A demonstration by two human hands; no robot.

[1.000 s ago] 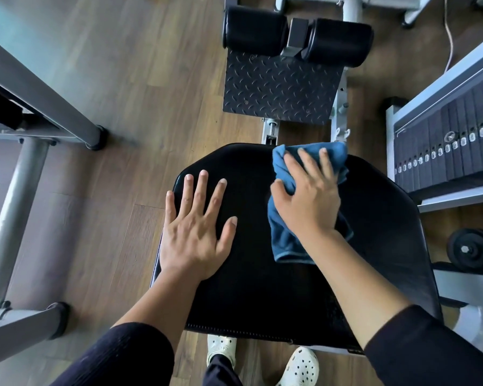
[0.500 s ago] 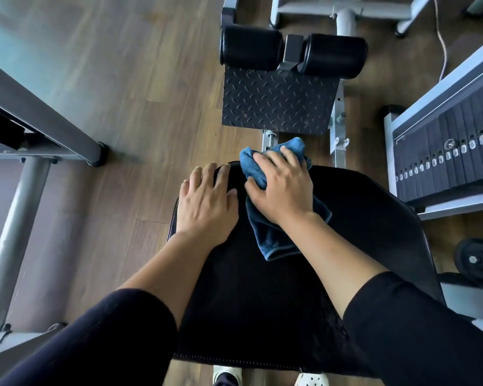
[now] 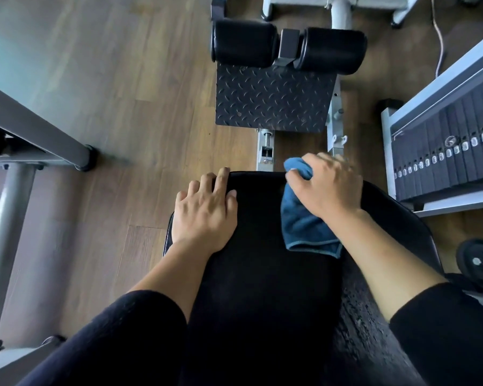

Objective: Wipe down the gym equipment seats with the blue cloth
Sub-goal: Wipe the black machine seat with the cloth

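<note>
Head view, looking down. Two hands on one black padded vinyl seat (image 3: pixel 262 288). The left hand (image 3: pixel 204 213) lies flat with fingers loosely extended on the seat's far-left corner, fingertips reaching the far edge. The right hand (image 3: pixel 326 188), fingers curled, grips one bunched blue terry cloth (image 3: pixel 304 227) at the far edge. The cloth's hemmed end trails over the seat towards the person. Beyond the seat are two black cylindrical roller pads (image 3: pixel 243 43) above one black diamond-pattern footplate (image 3: pixel 273 98).
</note>
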